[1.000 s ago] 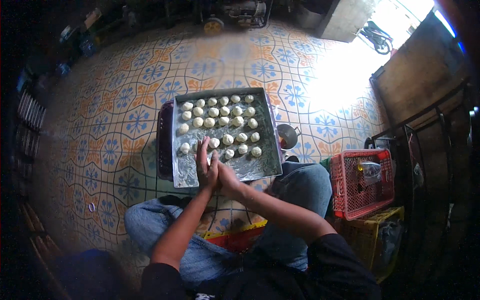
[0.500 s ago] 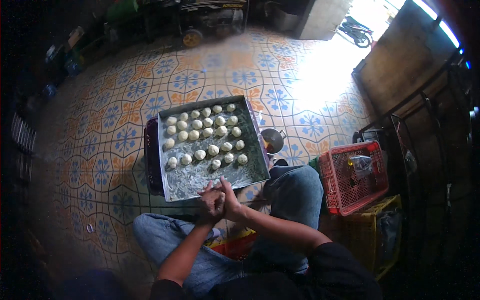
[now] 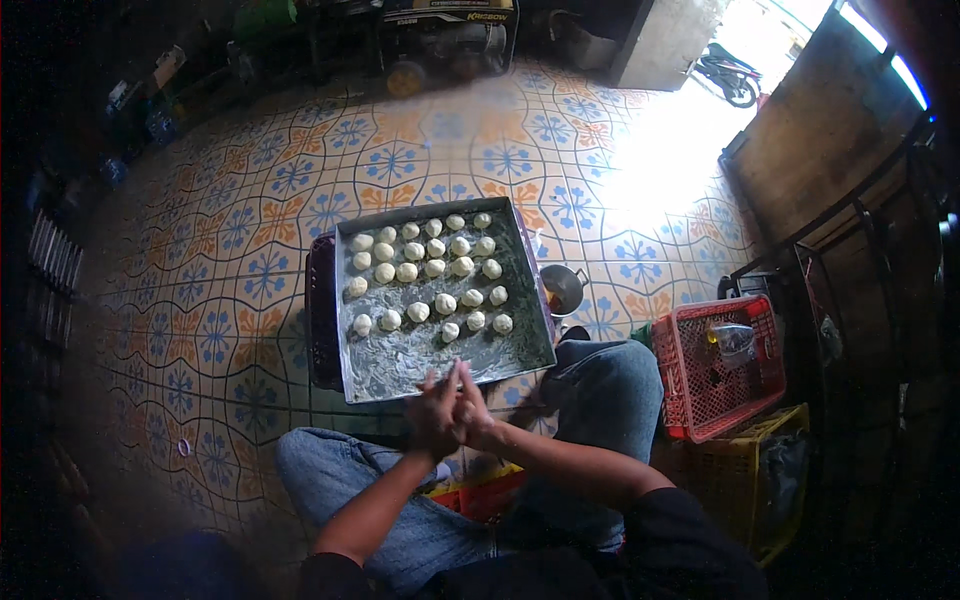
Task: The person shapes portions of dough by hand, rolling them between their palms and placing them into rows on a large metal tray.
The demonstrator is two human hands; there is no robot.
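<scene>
My left hand (image 3: 432,418) and my right hand (image 3: 474,414) are pressed palm to palm at the near edge of a square metal tray (image 3: 395,368). Anything between the palms is hidden from view. Inside the floury tray sit several pale round dough balls (image 3: 445,303), in loose rows over its far and middle parts. Smeared flour covers the tray's near strip, just beyond my fingertips. Beneath the tray is a purple crate (image 3: 323,320), showing along the left side.
A metal pot (image 3: 563,288) stands right of the tray. Farther right, a red basket (image 3: 722,402) holding a clear plastic bag (image 3: 735,342) sits by a yellow crate (image 3: 733,462). My bent knees flank my arms. At the back stands a wheeled machine (image 3: 450,42); a motorbike (image 3: 728,76) shows through the doorway.
My hands stay together, but their fingers have shifted against each other, now pointing more forward. The whole scene has slid slightly right and down in view. The dough balls keep their places.
</scene>
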